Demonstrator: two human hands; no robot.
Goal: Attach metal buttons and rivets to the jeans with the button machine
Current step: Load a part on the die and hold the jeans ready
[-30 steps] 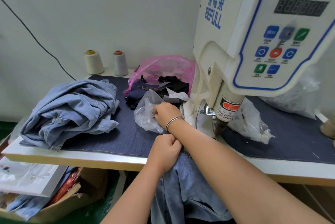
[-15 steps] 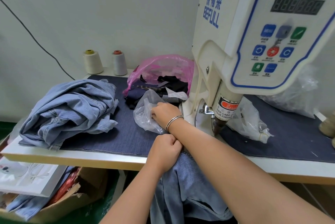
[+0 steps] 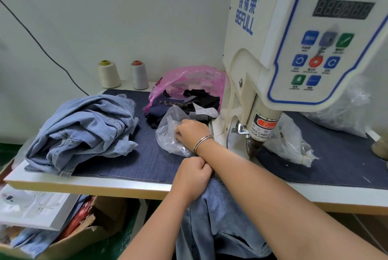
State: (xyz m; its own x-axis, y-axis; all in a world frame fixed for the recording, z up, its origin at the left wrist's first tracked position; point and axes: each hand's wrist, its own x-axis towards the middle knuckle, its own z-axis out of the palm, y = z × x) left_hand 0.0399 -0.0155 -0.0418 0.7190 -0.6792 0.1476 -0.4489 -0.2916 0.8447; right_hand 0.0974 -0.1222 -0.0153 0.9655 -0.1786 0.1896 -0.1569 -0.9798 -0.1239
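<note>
The cream button machine [image 3: 279, 53] stands at the right of the table, its punch head [image 3: 255, 146] just above the dark denim mat. My left hand [image 3: 192, 177] grips the top of a pair of blue jeans [image 3: 214, 224] that hangs over the table's front edge. My right hand [image 3: 192, 133], with a metal bangle at the wrist, reaches across into a clear plastic bag [image 3: 170, 133] left of the machine. Its fingertips are curled inside the bag and hidden; what they hold cannot be made out.
A pile of light blue jeans [image 3: 84, 131] lies at the left of the table. A pink bag [image 3: 189, 85] of dark fabric scraps and two thread cones [image 3: 109, 74] stand at the back. More clear bags [image 3: 291, 144] lie right of the machine. A cardboard box [image 3: 84, 232] sits below.
My right hand has pushed slightly further left into the clear bag. My left hand keeps its grip on the jeans in the same place.
</note>
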